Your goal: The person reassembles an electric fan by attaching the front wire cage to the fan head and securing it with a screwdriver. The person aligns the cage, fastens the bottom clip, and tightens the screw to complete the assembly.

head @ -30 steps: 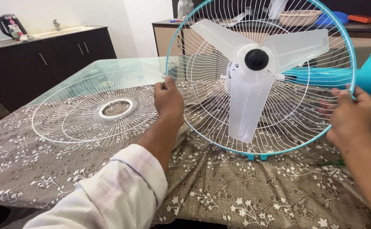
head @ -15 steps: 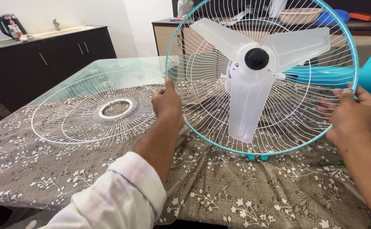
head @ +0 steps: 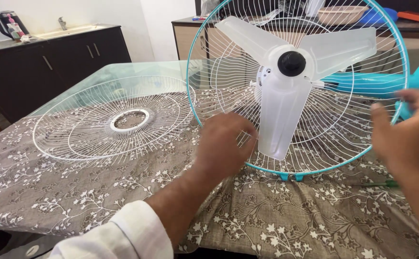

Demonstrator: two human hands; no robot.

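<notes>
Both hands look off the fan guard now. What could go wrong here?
1. The guard stands upright on the table with neither hand gripping it; it might tip or roll.
2. The left hand is blurred, close to the bare blades; it could knock one.
3. The loose grille lies near the table's edge and might get pushed off.

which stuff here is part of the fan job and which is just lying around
In hand: rear fan guard with teal rim, clear blade, black blade cap, loose front guard, left hand, right hand.
Lying about: kettle, sink, bowl.
</notes>
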